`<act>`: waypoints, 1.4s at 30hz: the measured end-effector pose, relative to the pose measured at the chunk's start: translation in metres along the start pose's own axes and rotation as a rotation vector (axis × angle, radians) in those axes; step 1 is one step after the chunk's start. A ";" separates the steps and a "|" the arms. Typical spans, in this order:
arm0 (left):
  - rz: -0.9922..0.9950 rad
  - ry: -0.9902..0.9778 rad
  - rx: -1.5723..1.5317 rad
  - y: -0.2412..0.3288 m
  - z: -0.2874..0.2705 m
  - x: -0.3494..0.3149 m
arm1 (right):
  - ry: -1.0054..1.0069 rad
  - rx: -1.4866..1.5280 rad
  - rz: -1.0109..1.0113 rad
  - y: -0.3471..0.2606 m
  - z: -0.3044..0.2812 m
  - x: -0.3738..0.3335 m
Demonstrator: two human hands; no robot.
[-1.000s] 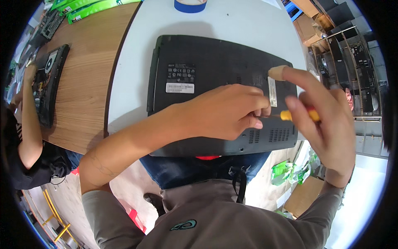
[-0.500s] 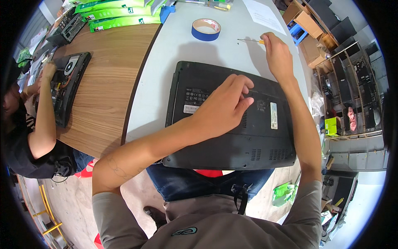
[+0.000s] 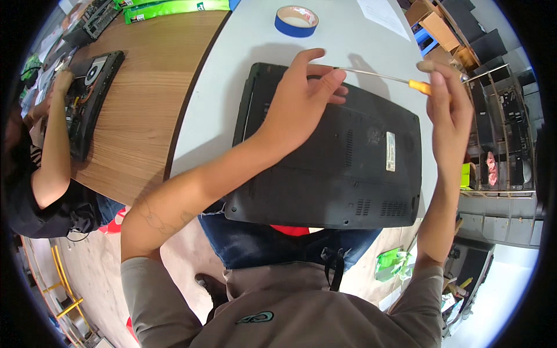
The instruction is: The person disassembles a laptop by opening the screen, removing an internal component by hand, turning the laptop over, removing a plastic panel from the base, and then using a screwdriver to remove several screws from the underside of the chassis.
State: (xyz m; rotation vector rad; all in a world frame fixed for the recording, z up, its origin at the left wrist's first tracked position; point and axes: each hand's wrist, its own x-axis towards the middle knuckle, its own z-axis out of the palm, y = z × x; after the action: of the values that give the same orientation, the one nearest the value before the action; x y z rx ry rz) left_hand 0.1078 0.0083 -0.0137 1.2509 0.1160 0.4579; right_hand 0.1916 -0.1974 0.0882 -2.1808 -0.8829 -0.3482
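An upside-down black laptop lies at the table's near edge, over my lap. My right hand grips a screwdriver by its yellow handle, its thin shaft pointing left above the laptop's far edge. At the shaft's tip, my left hand has thumb and fingers closed in a pinch, index finger raised. Whatever sits between those fingertips is too small to make out. Beyond them, a roll of blue tape rests on the white table.
At left, a co-worker's hand works on an opened laptop on a wood-topped table. Green packets lie at the far left. A paper sheet is at the far right, with a wire rack beyond the table.
The screwdriver has lifted off the table, and my right hand has moved right and nearer. My left hand has risen to its tip. A small dark bit beside the tip no longer shows on the table.
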 end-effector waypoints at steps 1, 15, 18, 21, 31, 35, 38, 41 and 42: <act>0.010 -0.113 -0.015 0.002 -0.005 0.002 | -0.033 0.031 0.049 -0.007 -0.005 -0.008; 0.220 -0.458 0.482 0.010 0.004 -0.016 | -0.293 -0.218 -0.199 -0.015 -0.059 -0.041; 0.502 -0.440 0.683 0.002 0.000 -0.016 | -0.448 -0.249 -0.281 -0.035 -0.059 -0.028; 0.681 -0.426 0.787 0.000 0.000 -0.016 | -0.538 -0.299 -0.205 -0.050 -0.056 -0.017; 0.615 -0.435 0.857 -0.004 -0.006 -0.018 | -0.507 -0.503 -0.265 -0.045 -0.039 -0.011; 0.589 -0.432 0.877 -0.004 -0.007 -0.019 | -0.467 -0.420 -0.350 -0.039 -0.033 -0.007; 0.535 -0.430 0.840 -0.002 -0.009 -0.019 | -0.582 -0.470 -0.227 -0.047 -0.040 -0.004; 0.609 -0.424 0.936 -0.001 -0.010 -0.019 | -0.640 -0.523 -0.141 -0.047 -0.040 -0.008; 0.621 -0.421 0.952 0.000 -0.011 -0.020 | -0.576 -0.490 -0.184 -0.042 -0.037 -0.013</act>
State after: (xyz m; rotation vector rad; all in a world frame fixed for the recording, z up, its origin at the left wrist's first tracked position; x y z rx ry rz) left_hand 0.0861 0.0097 -0.0205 2.3110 -0.4833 0.6913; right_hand 0.1543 -0.2100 0.1303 -2.7194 -1.4387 -0.0076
